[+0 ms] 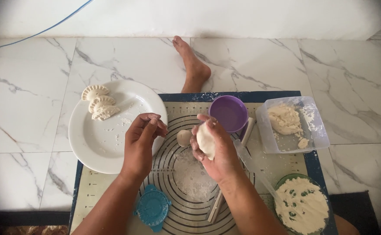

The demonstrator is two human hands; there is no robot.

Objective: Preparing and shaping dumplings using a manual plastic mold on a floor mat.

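Note:
My right hand [216, 152] holds a flattened white piece of dough [206, 140] in its fingers, above a baking mat [173, 204] printed with dark rings. My left hand [141, 141] hovers beside it with fingers loosely curled and holds nothing. A small ball of dough [184, 137] lies on the mat between the two hands. Flour is dusted over the middle of the mat [190, 178].
A white plate [99, 143] at left carries three shaped dumplings [99, 103]. A purple cup [228, 113], a clear tub of dough [292, 124], a green bowl of flour [302, 209], a rolling pin [216, 204], a clear strip [255, 169] and a blue dumpling press [152, 208] surround the mat. A bare foot [192, 65] rests on the marble floor.

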